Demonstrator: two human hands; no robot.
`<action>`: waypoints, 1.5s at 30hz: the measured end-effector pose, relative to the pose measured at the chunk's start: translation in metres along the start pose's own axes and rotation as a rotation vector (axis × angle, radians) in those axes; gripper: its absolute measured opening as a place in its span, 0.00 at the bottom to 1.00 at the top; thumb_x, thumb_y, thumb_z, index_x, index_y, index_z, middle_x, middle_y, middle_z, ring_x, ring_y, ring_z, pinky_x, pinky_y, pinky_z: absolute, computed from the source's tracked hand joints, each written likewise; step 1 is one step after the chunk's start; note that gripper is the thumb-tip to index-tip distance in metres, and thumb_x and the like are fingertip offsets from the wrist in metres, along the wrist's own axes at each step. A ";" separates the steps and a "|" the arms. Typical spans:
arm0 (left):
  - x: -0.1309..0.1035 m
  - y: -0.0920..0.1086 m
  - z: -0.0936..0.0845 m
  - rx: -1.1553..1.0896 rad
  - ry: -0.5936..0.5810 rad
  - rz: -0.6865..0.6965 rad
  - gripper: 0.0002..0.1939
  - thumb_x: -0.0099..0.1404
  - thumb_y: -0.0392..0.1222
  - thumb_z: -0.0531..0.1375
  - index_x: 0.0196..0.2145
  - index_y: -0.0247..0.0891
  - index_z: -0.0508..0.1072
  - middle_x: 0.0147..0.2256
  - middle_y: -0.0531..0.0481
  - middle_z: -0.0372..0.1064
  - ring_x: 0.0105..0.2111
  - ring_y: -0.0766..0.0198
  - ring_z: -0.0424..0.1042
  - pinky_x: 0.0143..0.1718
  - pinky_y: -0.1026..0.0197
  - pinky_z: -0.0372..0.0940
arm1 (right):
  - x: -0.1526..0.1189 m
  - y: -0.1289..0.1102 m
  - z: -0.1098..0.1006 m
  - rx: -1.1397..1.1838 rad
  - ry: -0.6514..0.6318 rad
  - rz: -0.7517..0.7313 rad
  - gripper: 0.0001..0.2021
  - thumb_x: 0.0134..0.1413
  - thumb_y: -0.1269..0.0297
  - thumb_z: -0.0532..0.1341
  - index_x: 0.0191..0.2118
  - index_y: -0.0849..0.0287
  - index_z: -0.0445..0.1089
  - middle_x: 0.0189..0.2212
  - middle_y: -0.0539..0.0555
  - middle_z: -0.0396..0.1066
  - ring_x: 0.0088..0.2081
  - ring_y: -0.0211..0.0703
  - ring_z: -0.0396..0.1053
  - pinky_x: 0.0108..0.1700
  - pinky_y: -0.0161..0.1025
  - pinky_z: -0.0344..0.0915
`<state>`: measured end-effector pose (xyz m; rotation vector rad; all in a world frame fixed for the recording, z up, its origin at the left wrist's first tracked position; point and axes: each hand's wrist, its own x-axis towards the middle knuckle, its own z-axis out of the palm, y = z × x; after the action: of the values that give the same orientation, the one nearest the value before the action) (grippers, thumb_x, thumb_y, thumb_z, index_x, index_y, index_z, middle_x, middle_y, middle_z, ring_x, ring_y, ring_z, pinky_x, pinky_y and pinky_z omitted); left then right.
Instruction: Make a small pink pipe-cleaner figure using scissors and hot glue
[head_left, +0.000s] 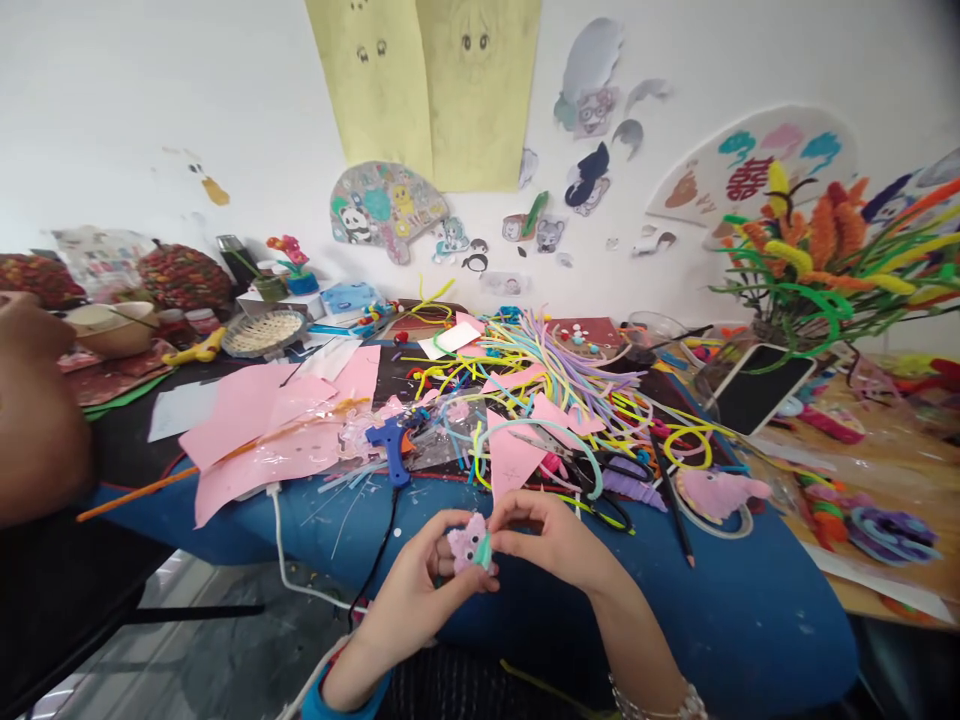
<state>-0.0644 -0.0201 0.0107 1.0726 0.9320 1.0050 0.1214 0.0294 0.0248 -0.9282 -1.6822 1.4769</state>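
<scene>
My left hand (431, 565) is closed around a small fuzzy pink pipe-cleaner figure (460, 546) with googly eyes. A teal piece (484, 550) sits on the figure's right side. Thumb and forefinger of my right hand (541, 540) pinch together at the teal piece's edge. Just beyond my hands, a pink paper sheet (511, 455) lies beside scissors (559, 445). A blue hot glue gun (391, 448) rests to the left, its black cord hanging over the table's front edge.
A tangle of colored pipe cleaners (551, 350) covers the table's middle. Pink sheets (262, 415) lie at left. On the right are a black pencil (673, 500), a pink fuzzy piece (716, 493) and a propped phone (761, 388). Another person's arm (37, 420) shows at far left.
</scene>
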 end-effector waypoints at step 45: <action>0.038 0.018 -0.102 1.140 0.965 0.038 0.25 0.65 0.52 0.52 0.55 0.35 0.62 0.23 0.49 0.70 0.23 0.52 0.73 0.25 0.60 0.62 | 0.056 0.021 0.063 0.823 0.155 -0.282 0.10 0.57 0.56 0.60 0.38 0.56 0.62 0.23 0.43 0.59 0.16 0.26 0.51 0.20 0.29 0.52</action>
<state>-0.1541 0.0444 0.0017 1.5097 2.4611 1.0095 0.0407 0.0489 0.0001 -0.3222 -0.8923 1.6313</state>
